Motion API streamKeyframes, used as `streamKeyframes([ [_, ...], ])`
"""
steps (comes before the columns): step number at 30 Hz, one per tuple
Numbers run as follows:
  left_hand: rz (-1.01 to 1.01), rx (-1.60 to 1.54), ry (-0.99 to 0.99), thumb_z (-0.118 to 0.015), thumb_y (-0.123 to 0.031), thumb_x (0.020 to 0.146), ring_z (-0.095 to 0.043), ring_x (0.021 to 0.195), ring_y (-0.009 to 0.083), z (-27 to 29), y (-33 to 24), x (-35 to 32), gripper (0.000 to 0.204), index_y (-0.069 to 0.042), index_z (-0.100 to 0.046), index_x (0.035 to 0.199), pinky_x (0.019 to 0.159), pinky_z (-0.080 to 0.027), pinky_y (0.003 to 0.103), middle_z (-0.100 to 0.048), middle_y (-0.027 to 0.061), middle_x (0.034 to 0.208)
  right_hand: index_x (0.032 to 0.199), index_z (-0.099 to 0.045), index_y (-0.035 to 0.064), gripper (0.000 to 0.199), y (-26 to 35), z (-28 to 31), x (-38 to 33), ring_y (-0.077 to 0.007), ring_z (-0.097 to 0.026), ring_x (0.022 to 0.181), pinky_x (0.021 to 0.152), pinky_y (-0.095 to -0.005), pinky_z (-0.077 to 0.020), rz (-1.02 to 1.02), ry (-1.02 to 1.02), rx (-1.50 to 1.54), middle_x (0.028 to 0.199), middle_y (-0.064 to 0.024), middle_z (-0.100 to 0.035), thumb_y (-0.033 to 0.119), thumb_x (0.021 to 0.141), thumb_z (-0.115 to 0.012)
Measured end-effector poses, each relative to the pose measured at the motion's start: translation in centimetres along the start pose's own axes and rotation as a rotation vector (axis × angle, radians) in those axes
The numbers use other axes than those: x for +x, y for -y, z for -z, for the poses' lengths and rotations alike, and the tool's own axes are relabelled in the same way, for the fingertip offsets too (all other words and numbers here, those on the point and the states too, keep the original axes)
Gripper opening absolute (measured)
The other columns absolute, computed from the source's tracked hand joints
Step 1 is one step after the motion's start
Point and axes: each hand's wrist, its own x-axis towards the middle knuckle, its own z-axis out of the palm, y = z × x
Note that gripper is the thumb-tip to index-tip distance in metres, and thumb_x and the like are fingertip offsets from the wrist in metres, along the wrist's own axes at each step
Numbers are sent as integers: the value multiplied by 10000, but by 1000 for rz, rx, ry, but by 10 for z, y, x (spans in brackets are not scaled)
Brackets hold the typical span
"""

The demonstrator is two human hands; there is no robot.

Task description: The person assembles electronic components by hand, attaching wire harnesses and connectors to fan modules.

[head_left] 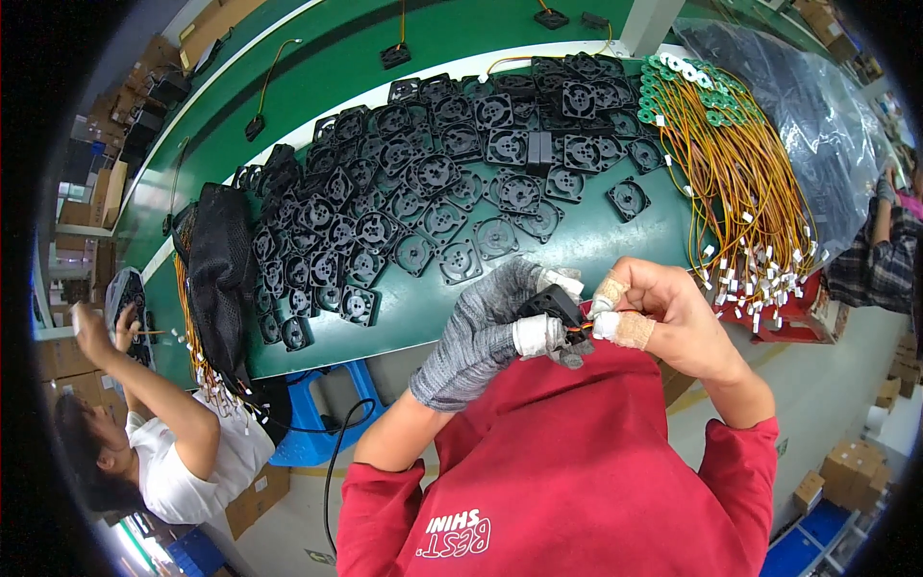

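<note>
In front of my chest, my left hand (476, 332), in a grey knit glove with white-taped fingertips, is closed around a small black fan housing (552, 306). Beside it my right hand (692, 322), bare with tape on its fingers, pinches thin red and yellow wires (583, 332) at the edge of the housing. The far ends of those wires are hidden by my fingers. Beyond my hands a large heap of black square fan housings (433, 173) covers much of the green table (596, 240). One housing (629, 199) lies apart at the heap's right.
To the right lies a bundle of yellow-brown wires (740, 183) with green rings and white connectors, beside clear plastic sheeting (817, 115). A black cloth (219, 264) hangs at the left edge. A co-worker (192, 452) sits left, near a blue stool (332, 409). Several wired fans lie on the far green surface.
</note>
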Motion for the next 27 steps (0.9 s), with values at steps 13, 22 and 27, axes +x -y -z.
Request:
streamKeyframes([
  [13, -923, 779, -344, -662, -58, 729, -591, 853, 194, 13, -110, 25, 289, 3, -571, 997, 786, -476, 305, -616, 101, 967, 912, -535, 15, 122, 43, 40, -8, -59, -522, 771, 702, -197, -416, 337, -380, -500, 833, 3, -550, 61, 811, -586],
  [22, -1175, 91, -824, -618, 57, 746, -612, 726, 275, 169, -229, 119, 206, -46, -495, 874, 626, -578, 418, -583, 169, 868, 1027, -565, 46, 239, 63, 107, 30, -279, -506, 1032, 891, -340, -390, 889, -1135, -1361, 1085, -140, -530, 68, 790, -590],
  [27, -486, 332, -1078, -635, -185, 760, -580, 507, 232, 262, -187, 167, 175, -78, -559, 876, 459, -487, 307, -613, 82, 770, 938, -565, 39, 158, 21, 126, 43, -287, -543, 897, 784, -374, -426, 625, -1030, -1355, 953, -119, -548, 36, 781, -569],
])
